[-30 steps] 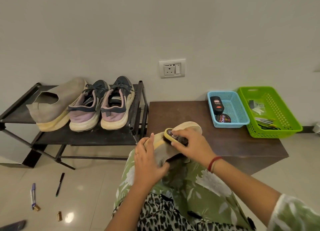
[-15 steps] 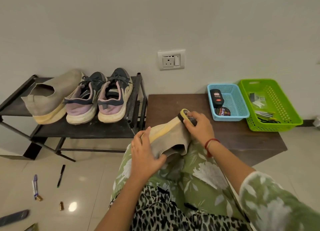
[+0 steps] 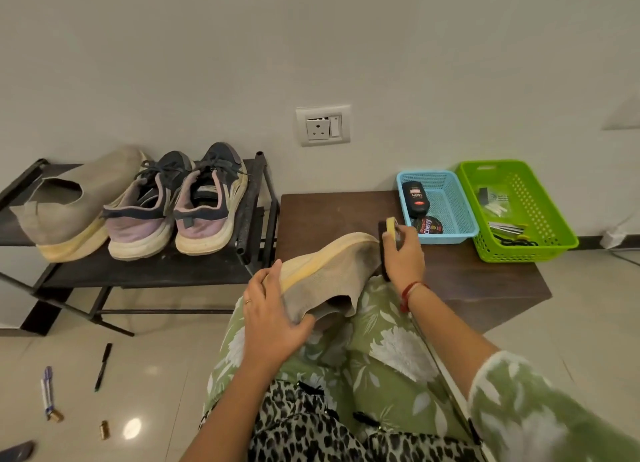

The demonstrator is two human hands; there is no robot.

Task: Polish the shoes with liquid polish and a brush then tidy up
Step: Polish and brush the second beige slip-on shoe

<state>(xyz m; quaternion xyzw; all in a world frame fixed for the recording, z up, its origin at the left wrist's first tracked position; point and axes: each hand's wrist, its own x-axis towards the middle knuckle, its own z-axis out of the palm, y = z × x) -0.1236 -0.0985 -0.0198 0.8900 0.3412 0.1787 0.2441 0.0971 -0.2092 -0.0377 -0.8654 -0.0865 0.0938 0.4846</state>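
Brush (image 3: 390, 233) moved from mid-shoe out to the toe; beige shoe (image 3: 332, 271) on the lap.
Right hand (image 3: 403, 257) fingers curl round the yellow-backed brush, bristles against the toe tip. Left hand (image 3: 270, 319) grips the heel end. Polish bottle (image 3: 417, 198) lies in blue basket (image 3: 450, 235) on brown table (image 3: 329, 216).

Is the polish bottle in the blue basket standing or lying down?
Lying down: the polish bottle rests lengthwise in the blue basket, its label facing up.
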